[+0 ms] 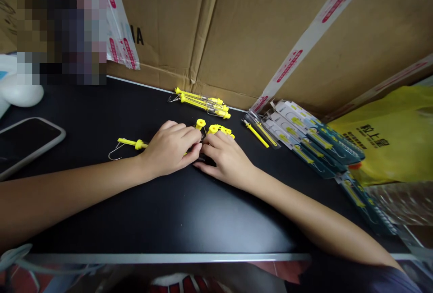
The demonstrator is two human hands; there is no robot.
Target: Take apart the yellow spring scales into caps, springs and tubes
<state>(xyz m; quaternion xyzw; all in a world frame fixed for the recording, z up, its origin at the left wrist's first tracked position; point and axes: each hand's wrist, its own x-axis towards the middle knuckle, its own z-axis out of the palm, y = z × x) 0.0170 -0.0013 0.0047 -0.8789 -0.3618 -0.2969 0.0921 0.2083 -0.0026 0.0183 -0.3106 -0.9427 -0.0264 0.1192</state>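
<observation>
both forearms bare, reaching in from lower corners, converging mid-frame. left hand (169, 148) palm down, fingers curled, tips pinched toward centre. right hand (226, 157) palm down, fingers bent, knuckles raised. fingertips of both hands touching. wrists low and flat.

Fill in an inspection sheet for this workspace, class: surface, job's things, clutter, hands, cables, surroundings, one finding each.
Surface: black table with a pale front edge.
Job's things: yellow tool with wire hook under the left hand; small yellow pieces by the fingertips; finished yellow tools piled at the back.
Clutter: packaged tools fanned at right; phone at left; yellow bag far right.
Hands: left hand and right hand meet fingertip to fingertip over a small part, which is hidden.
Cables: nothing seen.
Surroundings: cardboard boxes with printed tape behind the table.
</observation>
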